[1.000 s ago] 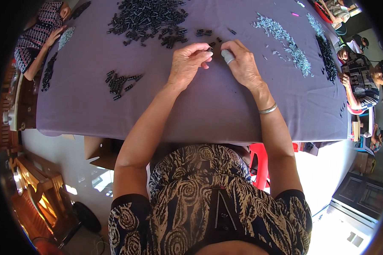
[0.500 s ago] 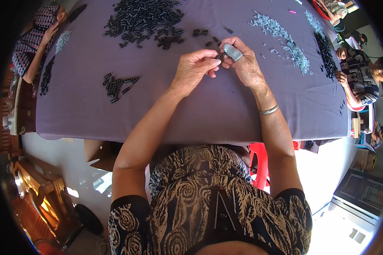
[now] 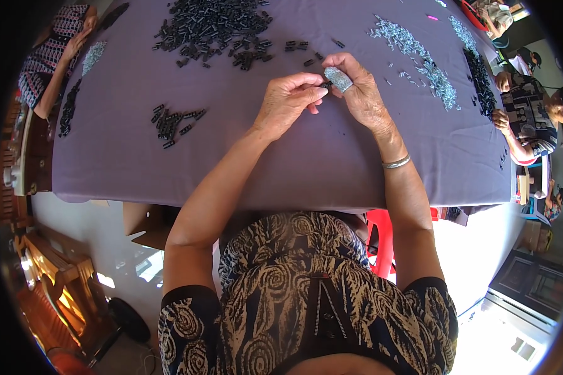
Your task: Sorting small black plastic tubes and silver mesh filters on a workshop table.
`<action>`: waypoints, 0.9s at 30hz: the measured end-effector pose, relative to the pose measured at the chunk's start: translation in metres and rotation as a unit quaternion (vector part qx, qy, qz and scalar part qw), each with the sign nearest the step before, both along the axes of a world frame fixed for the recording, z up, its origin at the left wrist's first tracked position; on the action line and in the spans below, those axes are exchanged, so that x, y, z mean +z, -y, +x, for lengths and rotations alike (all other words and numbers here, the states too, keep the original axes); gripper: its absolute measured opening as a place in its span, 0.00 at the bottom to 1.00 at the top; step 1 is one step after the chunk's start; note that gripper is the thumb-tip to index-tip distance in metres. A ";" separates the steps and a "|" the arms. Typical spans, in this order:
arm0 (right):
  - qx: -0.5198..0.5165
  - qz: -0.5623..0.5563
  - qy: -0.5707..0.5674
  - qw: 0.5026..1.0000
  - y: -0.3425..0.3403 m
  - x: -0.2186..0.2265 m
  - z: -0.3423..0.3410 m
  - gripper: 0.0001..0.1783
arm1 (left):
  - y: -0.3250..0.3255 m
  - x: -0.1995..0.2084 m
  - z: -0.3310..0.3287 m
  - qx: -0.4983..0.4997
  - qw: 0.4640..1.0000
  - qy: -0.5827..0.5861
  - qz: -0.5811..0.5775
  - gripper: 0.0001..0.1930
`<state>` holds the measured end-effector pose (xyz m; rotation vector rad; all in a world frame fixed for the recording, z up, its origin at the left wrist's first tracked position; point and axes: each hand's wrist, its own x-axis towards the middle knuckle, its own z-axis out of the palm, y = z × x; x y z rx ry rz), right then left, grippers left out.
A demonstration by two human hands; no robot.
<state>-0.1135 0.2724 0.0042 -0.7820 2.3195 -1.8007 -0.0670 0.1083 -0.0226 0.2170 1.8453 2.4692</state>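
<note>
Over the purple-grey tablecloth [image 3: 281,169], my left hand [image 3: 286,105] pinches a small black cylindrical piece [image 3: 326,84] between thumb and fingers. Close against it, my right hand [image 3: 364,97] is closed, its thumb wearing a grey speckled cover [image 3: 338,79] and pressing near the same piece. Whatever the right fingers grip is hidden behind that thumb. Beyond my hands lie a few loose black pieces [image 3: 296,46]. A large heap of black pieces [image 3: 213,28] spreads at the far left, and a smaller black cluster [image 3: 169,125] lies left of my left forearm.
Many small clear, glassy pieces [image 3: 443,94] form a long strip at the far right, with a pink stick [image 3: 433,18] beyond. One person [image 3: 53,81] sits at the left edge; another person [image 3: 525,115] at the right has a dark row of pieces [image 3: 478,78].
My right fingers and covered thumb have shifted slightly, now hiding more of the space between the hands. My left hand keeps its pinch almost in place.
</note>
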 end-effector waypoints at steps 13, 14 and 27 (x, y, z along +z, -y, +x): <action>-0.032 0.053 -0.120 0.991 0.005 0.006 0.007 0.12 | -0.008 -0.003 0.003 0.019 0.999 0.012 0.036 0.10; -0.031 0.068 -0.140 0.987 0.005 0.006 0.007 0.13 | -0.008 -0.002 0.003 0.019 0.999 0.013 0.035 0.10; -0.026 0.025 -0.143 0.989 0.008 0.001 0.005 0.08 | -0.005 0.004 0.002 -0.008 0.997 0.057 0.055 0.09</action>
